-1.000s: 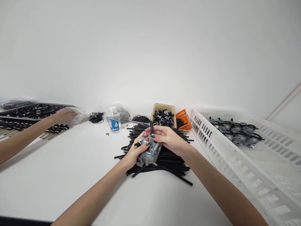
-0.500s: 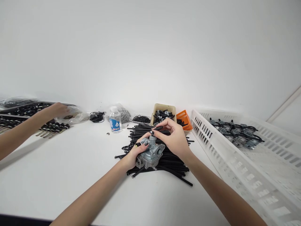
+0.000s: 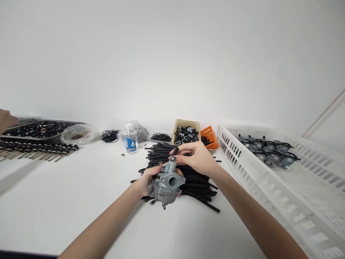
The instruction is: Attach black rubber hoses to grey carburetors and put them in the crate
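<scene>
A silvery metal carburetor (image 3: pixel 165 187) is gripped from its left side by my left hand (image 3: pixel 147 181), fingers wrapped round behind it. Its round bore faces me and its neck points up. My right hand (image 3: pixel 198 158) pinches thumb and index finger together right at the top of that neck. Dark nails and the fingertips hide whatever small dark piece is between them. Below and behind the carburetor spreads a pile of black rubber hoses (image 3: pixel 199 190).
On the right stands a white slotted crate (image 3: pixel 256 183) with several carburetors (image 3: pixel 269 151). Behind the hoses are a beige bin (image 3: pixel 199 131) and an orange basket (image 3: pixel 215 145). A bottle (image 3: pixel 131 139) stands left; another person's hand (image 3: pixel 7 118) is near a parts tray (image 3: pixel 55 138).
The carburetor has tilted and dropped slightly toward me in my left hand. My right fingers have stayed by its neck. Another person's arm has withdrawn to the left.
</scene>
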